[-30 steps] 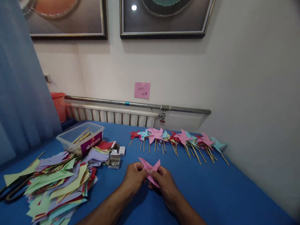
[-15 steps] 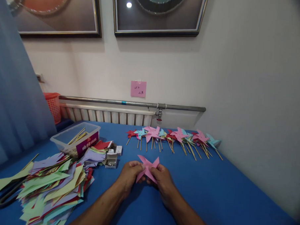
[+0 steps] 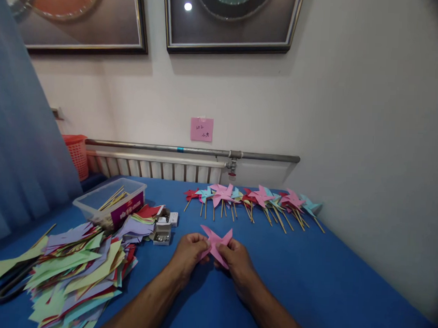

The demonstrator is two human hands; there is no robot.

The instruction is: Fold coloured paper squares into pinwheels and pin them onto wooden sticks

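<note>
Nearest, at eight o'clock from the pink four-pointed paper (image 3: 214, 239), a coloured paper heap (image 3: 78, 276) lies on the blue worktop (image 3: 308, 289). The left hand (image 3: 189, 252) pinches the paper at nine o'clock, the right hand (image 3: 235, 257) at three. Farther off stand a small box (image 3: 161, 236) at nine, a clear tub (image 3: 86, 210) holding sticks (image 3: 112, 199) at ten, pinwheels (image 3: 261, 196) at one.

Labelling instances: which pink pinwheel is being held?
The foreground pink pinwheel, pinched between left hand and right hand; the other pink pinwheels lie in the row further back, untouched.
</note>
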